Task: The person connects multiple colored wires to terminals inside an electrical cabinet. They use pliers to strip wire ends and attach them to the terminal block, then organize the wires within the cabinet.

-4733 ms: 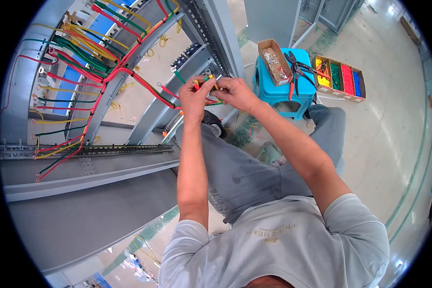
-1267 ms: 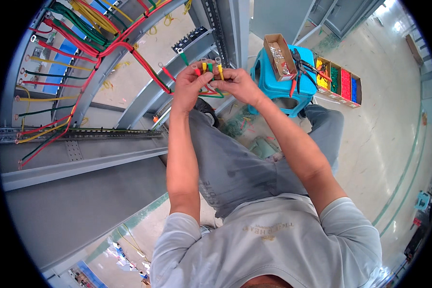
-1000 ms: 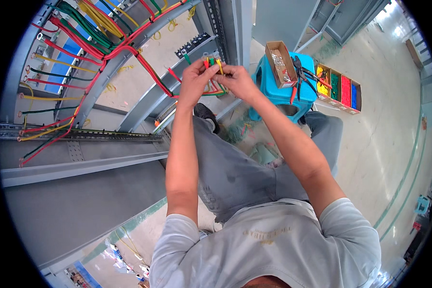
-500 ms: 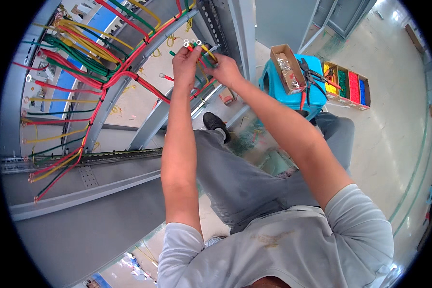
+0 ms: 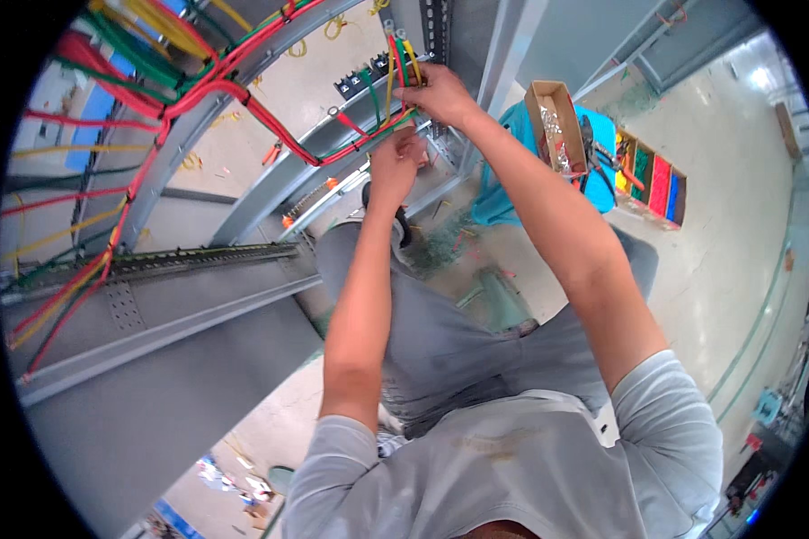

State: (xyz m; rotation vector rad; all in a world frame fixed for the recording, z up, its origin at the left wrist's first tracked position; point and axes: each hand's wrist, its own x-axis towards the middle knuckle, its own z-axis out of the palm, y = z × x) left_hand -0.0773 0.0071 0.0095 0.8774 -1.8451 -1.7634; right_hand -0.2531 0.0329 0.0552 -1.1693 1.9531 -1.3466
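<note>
Grey cabinet (image 5: 180,422) left, blue stool (image 5: 496,205) right. Red-green harness (image 5: 279,128) crosses the cabinet. Left hand (image 5: 395,166) just below it, fingers curled; can't tell if gripping. Right hand (image 5: 438,92) narrow, pinching red, green, yellow wires (image 5: 401,65), lugged ends up, beside black terminal block (image 5: 361,81).

Cables (image 5: 360,142) cross the gap between the hands (image 5: 395,166).

Two hands (image 5: 396,167) (image 5: 442,95), one blue stool (image 5: 499,206), two cardboard boxes (image 5: 548,89) (image 5: 649,212) (one with four colours).
</note>
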